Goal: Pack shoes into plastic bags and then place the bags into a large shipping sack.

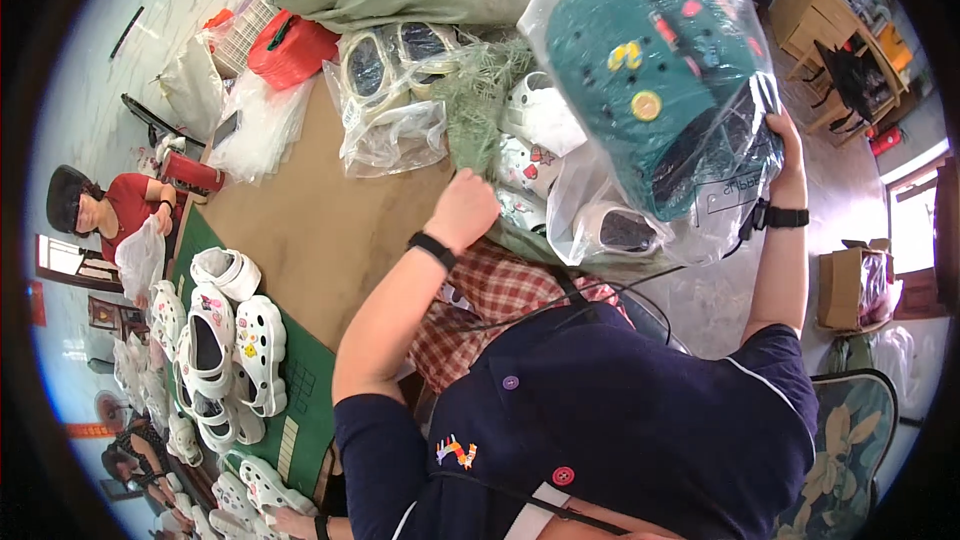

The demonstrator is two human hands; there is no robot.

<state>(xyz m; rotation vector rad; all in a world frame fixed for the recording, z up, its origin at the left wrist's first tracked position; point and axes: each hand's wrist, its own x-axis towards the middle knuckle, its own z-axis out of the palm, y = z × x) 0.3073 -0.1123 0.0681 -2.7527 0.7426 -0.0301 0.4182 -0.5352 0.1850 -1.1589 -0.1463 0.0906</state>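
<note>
My right hand (788,150) grips the side of a clear plastic bag holding a pair of teal clogs (610,60) with small colourful charms, raised at the upper right. My left hand (467,208) is closed at the rim of a green woven sack (475,105); its fingertips are partly hidden. Inside the sack's mouth, below the raised bag, lie white clogs (540,112), some in clear plastic. Beyond my left hand, a bagged pair of cream clogs (370,75) rests on the brown tabletop (335,190).
Several white clogs (210,335) with charms stand on a green mat (305,340) at left. Clear bags (262,125) and a red roll (290,48) lie at the table's far end. A person in red (135,205) handles plastic; another person's hand (292,523) touches clogs at lower left.
</note>
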